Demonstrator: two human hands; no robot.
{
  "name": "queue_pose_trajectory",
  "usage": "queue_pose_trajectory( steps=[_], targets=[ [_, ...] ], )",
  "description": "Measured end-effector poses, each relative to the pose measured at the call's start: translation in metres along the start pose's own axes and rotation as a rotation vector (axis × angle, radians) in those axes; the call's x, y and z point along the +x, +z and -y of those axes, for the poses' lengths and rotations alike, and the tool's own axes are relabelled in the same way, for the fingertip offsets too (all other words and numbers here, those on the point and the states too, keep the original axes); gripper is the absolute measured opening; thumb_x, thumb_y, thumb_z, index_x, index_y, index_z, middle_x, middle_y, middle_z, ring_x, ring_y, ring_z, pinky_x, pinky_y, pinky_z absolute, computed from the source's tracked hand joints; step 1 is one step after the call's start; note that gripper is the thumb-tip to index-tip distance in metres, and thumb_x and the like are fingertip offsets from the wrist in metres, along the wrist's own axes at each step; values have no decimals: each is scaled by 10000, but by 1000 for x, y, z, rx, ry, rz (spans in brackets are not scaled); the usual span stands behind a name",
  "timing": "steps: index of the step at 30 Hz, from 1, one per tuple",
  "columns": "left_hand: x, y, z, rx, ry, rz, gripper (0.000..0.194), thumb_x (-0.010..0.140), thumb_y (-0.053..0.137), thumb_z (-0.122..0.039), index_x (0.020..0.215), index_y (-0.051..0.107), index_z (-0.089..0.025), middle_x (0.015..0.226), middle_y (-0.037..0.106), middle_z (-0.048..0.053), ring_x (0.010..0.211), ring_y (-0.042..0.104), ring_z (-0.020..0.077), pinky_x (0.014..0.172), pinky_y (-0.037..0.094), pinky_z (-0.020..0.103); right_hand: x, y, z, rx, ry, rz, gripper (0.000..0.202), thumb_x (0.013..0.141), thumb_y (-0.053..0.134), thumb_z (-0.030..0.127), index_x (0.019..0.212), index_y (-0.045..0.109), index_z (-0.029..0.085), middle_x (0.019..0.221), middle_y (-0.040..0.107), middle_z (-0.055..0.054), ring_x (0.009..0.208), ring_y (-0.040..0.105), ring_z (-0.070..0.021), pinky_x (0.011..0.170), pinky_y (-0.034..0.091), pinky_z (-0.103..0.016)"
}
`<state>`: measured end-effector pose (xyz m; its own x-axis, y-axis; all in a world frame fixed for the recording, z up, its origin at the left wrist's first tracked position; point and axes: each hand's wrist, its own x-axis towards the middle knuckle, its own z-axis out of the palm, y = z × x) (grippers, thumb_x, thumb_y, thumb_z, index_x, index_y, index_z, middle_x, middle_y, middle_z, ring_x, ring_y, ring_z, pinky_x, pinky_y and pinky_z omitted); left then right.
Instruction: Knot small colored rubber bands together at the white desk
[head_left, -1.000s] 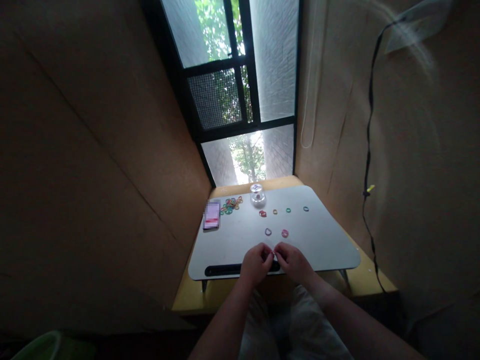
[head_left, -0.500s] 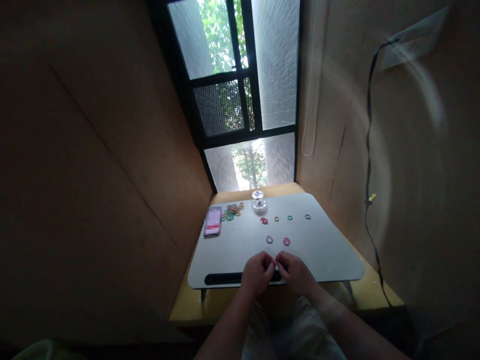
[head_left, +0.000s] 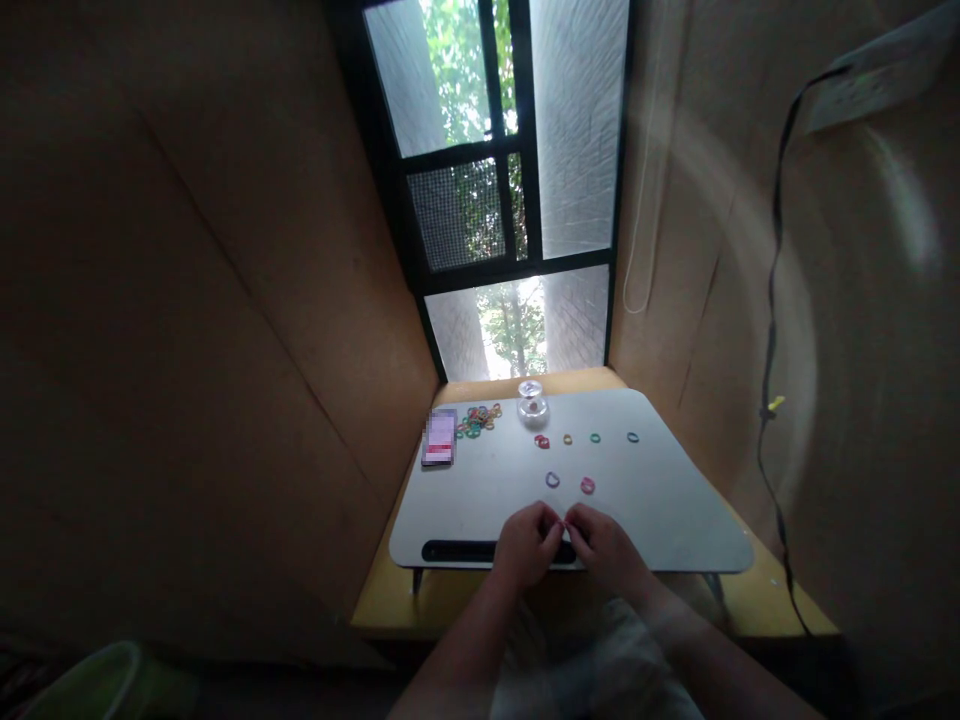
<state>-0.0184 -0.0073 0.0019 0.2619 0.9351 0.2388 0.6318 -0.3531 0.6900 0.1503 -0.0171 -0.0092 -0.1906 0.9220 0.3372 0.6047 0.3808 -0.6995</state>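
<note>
My left hand [head_left: 531, 540] and my right hand [head_left: 604, 540] meet over the front edge of the white lap table [head_left: 465, 500], fingertips pinched close together. Between them shows a tiny reddish band [head_left: 563, 525], mostly hidden by the fingers. Just beyond the hands lie a purple band [head_left: 552, 480] and a pink band cluster [head_left: 587, 485]. Farther back, a row holds red bands [head_left: 541, 441], a yellow band [head_left: 568, 439], a green band [head_left: 595, 438] and a dark blue-green band [head_left: 633, 437].
A clear round container [head_left: 533, 408] stands at the back. Toward the left are a heap of mixed coloured bands [head_left: 478, 420] and a phone [head_left: 439, 437] with a lit screen. A black slot [head_left: 457, 551] runs along the front edge. Right of the table hangs a black cable [head_left: 772, 300].
The whole view has shifted, so the table and hands appear slightly farther right. Both hands stay pinched together, their fingertips a little changed in position. The bands on the table lie as before.
</note>
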Motion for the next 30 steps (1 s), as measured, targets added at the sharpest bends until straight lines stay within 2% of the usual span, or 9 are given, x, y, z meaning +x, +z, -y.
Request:
queue_pose_trajectory(
  steps=[16, 30],
  targets=[
    [0, 0, 0, 5, 27, 2, 151, 881, 552, -323, 831, 628, -203, 758, 650, -11, 689, 559, 135, 642, 376, 252, 1, 2, -4, -48, -29, -5, 127, 866, 482, 245, 748, 513, 212, 672, 560, 14, 624, 513, -147, 600, 351, -256],
    [1, 0, -2, 20, 3, 20, 95, 840, 569, -273, 833, 629, -200, 716, 631, -14, 640, 529, 124, 587, 358, 235, -1, 0, -1, -38, -19, 1, 126, 873, 484, 255, 759, 513, 210, 666, 548, 19, 620, 513, -143, 595, 351, -256]
  ],
)
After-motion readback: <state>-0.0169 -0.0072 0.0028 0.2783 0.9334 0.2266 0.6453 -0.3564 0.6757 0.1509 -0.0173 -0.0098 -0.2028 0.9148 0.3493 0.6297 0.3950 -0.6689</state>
